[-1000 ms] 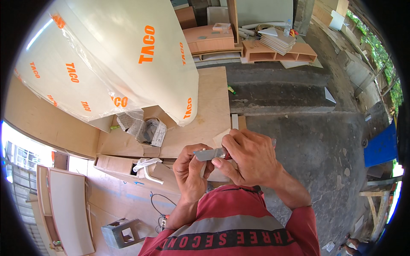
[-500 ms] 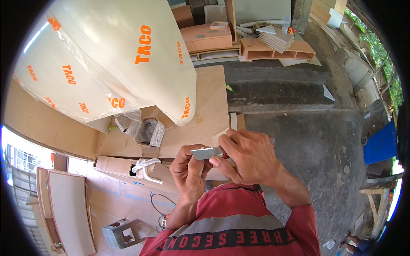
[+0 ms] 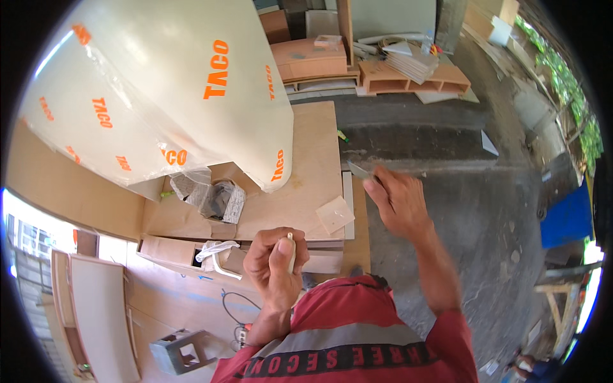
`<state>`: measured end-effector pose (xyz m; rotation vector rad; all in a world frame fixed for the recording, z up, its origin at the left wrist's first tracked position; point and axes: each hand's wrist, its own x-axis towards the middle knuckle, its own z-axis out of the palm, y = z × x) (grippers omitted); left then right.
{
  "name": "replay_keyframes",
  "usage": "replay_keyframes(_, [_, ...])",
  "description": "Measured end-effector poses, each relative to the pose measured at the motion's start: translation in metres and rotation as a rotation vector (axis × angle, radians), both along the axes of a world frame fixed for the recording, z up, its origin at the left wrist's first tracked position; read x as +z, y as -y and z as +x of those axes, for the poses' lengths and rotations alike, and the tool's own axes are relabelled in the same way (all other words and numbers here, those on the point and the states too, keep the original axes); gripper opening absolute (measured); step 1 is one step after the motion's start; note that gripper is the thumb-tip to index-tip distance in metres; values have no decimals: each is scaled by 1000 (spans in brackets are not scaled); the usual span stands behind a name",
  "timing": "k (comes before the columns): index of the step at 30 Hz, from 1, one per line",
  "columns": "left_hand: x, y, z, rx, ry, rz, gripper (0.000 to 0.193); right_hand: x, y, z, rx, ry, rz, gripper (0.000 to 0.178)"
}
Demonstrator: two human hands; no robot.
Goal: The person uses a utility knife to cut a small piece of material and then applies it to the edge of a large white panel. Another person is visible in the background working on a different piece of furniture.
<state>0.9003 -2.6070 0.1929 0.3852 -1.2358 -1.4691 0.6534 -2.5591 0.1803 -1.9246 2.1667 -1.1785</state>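
My left hand [image 3: 274, 263] is closed around a pale, pencil-shaped stick [image 3: 292, 251], its narrow tip pointing up beside the thumb. Farther forward and to the right, my right hand [image 3: 401, 203] grips a knife [image 3: 359, 170]. Its grey blade sticks out to the left past the thumb, and the handle is hidden in the fist. Blade and stick are well apart. Between the hands, a small square wooden piece [image 3: 335, 215] lies at the edge of the plywood panel [image 3: 310, 147].
A large board wrapped in printed plastic film [image 3: 159, 83] stands at the left. An opened paper-wrapped box [image 3: 222, 201] sits on the plywood. White tiles [image 3: 412, 64] lie stacked on a low wooden unit at the back. A blue container [image 3: 566, 217] stands right; a grey metal block [image 3: 175, 353] is lower left.
My right hand has moved the knife forward and right, away from the stick. The left hand has stayed nearly in place with the stick, now more visible, as is the square wooden piece.
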Motion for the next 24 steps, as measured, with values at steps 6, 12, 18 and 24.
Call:
replay_keyframes(6, [-6, 5, -9, -97, -68, 54, 18, 10, -3, 22, 107, 83, -109, 31])
replay_keyframes(12, [-9, 6, -8, -102, -87, 119, 18, 27, -6, 49, 272, 145, -169, 34])
replay_keyframes(18, [-4, 1, -10, -49, -49, 68, 16, 44, -7, 66, 359, -68, -151, 38])
replay_keyframes(24, [2, -5, -13, 72, 82, 89, 18, 43, -7, 69, 322, -137, -124, 41])
